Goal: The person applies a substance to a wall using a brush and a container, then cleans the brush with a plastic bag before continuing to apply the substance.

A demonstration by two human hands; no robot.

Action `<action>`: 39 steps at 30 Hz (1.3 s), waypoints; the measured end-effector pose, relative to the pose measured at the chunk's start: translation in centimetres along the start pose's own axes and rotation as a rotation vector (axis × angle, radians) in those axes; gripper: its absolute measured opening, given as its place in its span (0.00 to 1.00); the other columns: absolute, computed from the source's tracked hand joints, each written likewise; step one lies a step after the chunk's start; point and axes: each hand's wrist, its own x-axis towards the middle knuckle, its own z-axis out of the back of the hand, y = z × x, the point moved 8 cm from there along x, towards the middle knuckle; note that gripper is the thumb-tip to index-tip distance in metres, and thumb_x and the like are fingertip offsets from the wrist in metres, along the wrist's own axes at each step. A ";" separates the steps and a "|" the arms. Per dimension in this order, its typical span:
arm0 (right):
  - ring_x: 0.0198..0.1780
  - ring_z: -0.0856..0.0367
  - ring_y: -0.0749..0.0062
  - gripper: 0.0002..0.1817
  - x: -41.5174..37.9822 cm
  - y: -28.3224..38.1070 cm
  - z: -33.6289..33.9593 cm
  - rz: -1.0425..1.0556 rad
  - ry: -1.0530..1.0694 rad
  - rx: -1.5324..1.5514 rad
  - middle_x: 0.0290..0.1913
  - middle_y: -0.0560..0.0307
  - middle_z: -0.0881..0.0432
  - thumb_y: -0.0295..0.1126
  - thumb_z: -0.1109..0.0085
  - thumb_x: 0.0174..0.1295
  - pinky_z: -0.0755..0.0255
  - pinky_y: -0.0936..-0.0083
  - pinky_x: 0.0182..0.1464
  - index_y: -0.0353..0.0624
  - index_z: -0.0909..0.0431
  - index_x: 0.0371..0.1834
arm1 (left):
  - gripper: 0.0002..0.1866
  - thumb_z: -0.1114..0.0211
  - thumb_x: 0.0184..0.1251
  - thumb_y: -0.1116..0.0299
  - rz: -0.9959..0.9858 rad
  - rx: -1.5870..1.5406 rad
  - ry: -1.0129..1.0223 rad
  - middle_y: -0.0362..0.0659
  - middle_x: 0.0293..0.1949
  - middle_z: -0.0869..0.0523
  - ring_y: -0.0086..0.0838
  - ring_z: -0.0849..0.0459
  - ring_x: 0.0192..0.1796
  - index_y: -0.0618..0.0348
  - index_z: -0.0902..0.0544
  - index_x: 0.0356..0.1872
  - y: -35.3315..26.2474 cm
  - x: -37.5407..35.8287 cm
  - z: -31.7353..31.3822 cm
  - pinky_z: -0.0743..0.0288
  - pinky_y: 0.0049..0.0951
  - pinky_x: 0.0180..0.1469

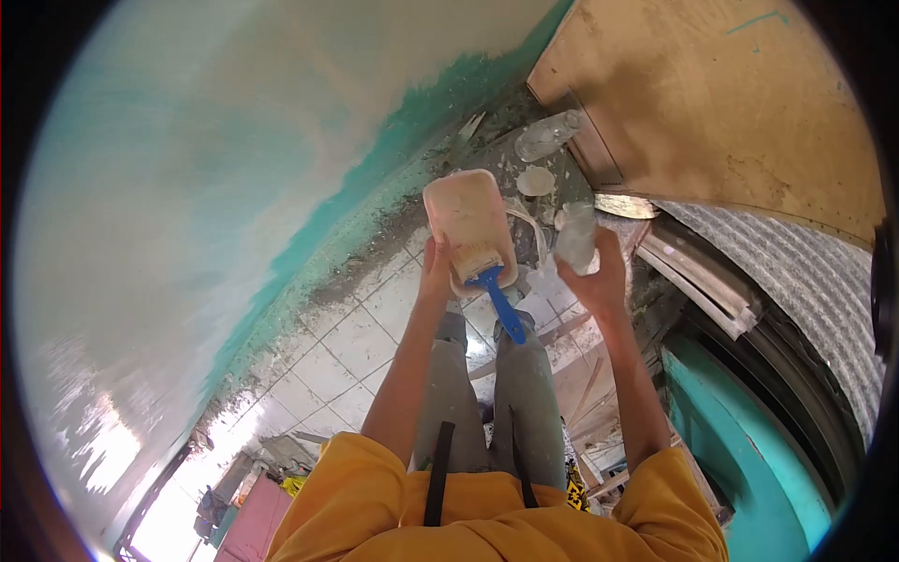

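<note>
My left hand [436, 272] grips the left edge of a shallow pale pink plastic tray [504, 220] coated inside with a whitish substance. Across the tray's near end lies a wide paintbrush [503, 304], its pale bristles inside and its blue handle jutting over the rim towards me. With thumb and fingers, my right hand [599, 276] holds a translucent plastic container [577, 234], just right of the tray. Beyond it, a round white lid [536, 181] and a clear plastic bottle [548, 136] rest on a dark, spattered surface.
A wall [215, 140] with green and whitish paint rises on the left. Spattered white tiles [356, 337] cover the floor. Plywood board [712, 103] stands at upper right, with corrugated sheet [796, 281] and a turquoise piece [730, 421] below it.
</note>
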 end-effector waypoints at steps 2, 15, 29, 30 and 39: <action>0.52 0.16 0.56 0.33 1.3 -1.9 1.4 -0.046 -0.085 0.112 0.49 0.48 0.18 0.36 0.23 0.48 0.23 0.64 0.55 0.40 0.24 0.58 | 0.41 0.52 0.76 0.35 0.018 0.003 0.037 0.49 0.68 0.32 0.35 0.34 0.71 0.61 0.40 0.73 -0.5 0.0 -0.1 0.41 0.36 0.72; 0.55 0.16 0.66 0.32 7.7 -9.7 -1.5 -0.206 -0.282 0.383 0.53 0.49 0.16 0.34 0.25 0.54 0.23 0.67 0.60 0.38 0.26 0.62 | 0.39 0.50 0.77 0.39 -0.088 -0.074 0.088 0.49 0.69 0.31 0.34 0.37 0.73 0.63 0.39 0.74 -1.7 0.7 0.2 0.46 0.35 0.74; 0.61 0.23 0.56 0.34 8.0 -10.1 -3.2 -0.155 -0.150 0.266 0.58 0.44 0.22 0.37 0.26 0.56 0.33 0.64 0.66 0.35 0.29 0.63 | 0.43 0.53 0.76 0.37 0.017 -0.370 0.226 0.50 0.75 0.37 0.39 0.35 0.75 0.59 0.48 0.78 -4.5 -0.4 -2.2 0.39 0.40 0.75; 0.61 0.23 0.56 0.34 7.9 -10.2 -2.9 -0.151 -0.153 0.267 0.58 0.44 0.22 0.37 0.26 0.56 0.33 0.64 0.66 0.35 0.29 0.63 | 0.43 0.53 0.76 0.35 0.023 -0.368 0.240 0.49 0.75 0.37 0.39 0.36 0.76 0.58 0.47 0.78 -5.0 -0.7 -2.5 0.39 0.40 0.75; 0.56 0.26 0.54 0.43 1.7 -7.3 -0.5 -0.066 -0.183 0.189 0.58 0.42 0.27 0.26 0.33 0.53 0.32 0.62 0.61 0.36 0.42 0.75 | 0.40 0.49 0.76 0.39 0.088 -0.385 0.259 0.50 0.70 0.30 0.41 0.28 0.71 0.58 0.43 0.76 -8.6 -3.4 -2.3 0.30 0.41 0.69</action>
